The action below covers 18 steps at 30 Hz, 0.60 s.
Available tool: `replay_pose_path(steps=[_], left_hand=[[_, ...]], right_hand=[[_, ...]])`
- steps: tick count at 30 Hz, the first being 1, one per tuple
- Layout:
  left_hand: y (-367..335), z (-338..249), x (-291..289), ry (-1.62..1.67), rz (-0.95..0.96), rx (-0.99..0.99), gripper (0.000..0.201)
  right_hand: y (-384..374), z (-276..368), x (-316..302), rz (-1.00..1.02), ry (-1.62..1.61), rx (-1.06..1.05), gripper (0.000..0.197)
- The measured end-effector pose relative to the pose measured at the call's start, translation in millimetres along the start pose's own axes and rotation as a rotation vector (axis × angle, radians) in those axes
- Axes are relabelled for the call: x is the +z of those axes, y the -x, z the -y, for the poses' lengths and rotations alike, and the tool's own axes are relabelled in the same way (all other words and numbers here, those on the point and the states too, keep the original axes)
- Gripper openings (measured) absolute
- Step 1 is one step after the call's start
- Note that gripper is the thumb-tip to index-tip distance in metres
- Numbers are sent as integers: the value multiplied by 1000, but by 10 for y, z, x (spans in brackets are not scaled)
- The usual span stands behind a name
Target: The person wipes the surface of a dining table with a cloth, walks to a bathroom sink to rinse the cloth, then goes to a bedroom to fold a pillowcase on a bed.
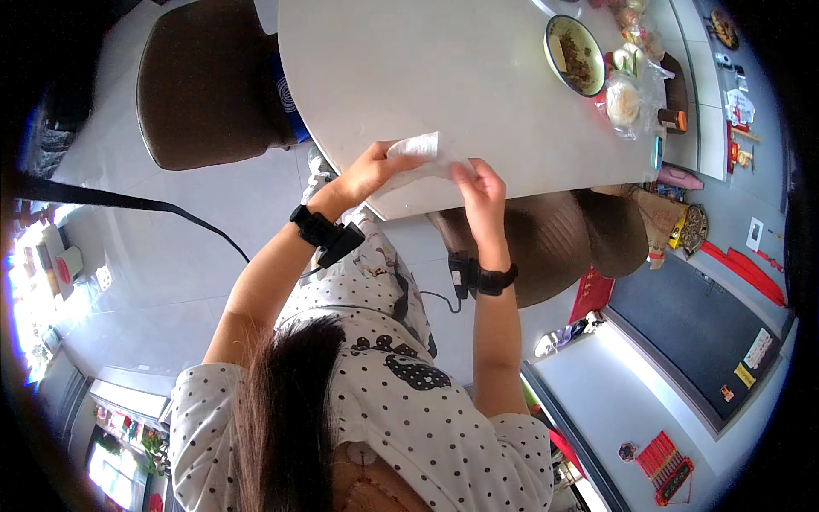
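Note:
A thin white paper sheet with a textured surface, like a tissue (pixel 416 146), is stretched between my two hands above the table's near edge. My left hand (pixel 372 170) grips one end, with the fingers closed round it and a piece standing up past them. At the other end my right hand (pixel 483 185) pinches the sheet's edge; those fingertips are slightly blurred. Beneath both hands lies the white tabletop (pixel 409 77) with its rounded corner.
On the table at the far right stand a bowl (pixel 577 56) of dark chopped food and a plastic bag of pale produce (pixel 624 102). Brown padded chairs (pixel 200 85) flank the table. A black strap (pixel 128 194) and cable cross the left side.

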<state>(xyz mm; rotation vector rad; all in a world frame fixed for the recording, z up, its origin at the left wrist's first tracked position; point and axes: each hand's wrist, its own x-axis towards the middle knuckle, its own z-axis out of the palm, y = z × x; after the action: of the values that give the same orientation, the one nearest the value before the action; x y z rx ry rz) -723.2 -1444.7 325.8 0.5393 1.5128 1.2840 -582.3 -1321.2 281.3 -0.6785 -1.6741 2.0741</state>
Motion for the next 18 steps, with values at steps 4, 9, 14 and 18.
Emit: replay_pose_path(steps=[4, 9, 14, 18], left_hand=[[71, -135, -67, -366, -41, 437, 22], [124, -266, -21, -670, -177, 588, 27], [224, -436, 256, -660, -92, 670, 38], [189, -420, 427, -959, -277, 811, 28]], right_hand=[[214, 264, 83, -210, -32, -177, 14], [270, 468, 150, -359, 593, -779, 12], [320, 658, 101, -406, 796, -892, 21], [345, 827, 51, -324, 868, -889, 25]])
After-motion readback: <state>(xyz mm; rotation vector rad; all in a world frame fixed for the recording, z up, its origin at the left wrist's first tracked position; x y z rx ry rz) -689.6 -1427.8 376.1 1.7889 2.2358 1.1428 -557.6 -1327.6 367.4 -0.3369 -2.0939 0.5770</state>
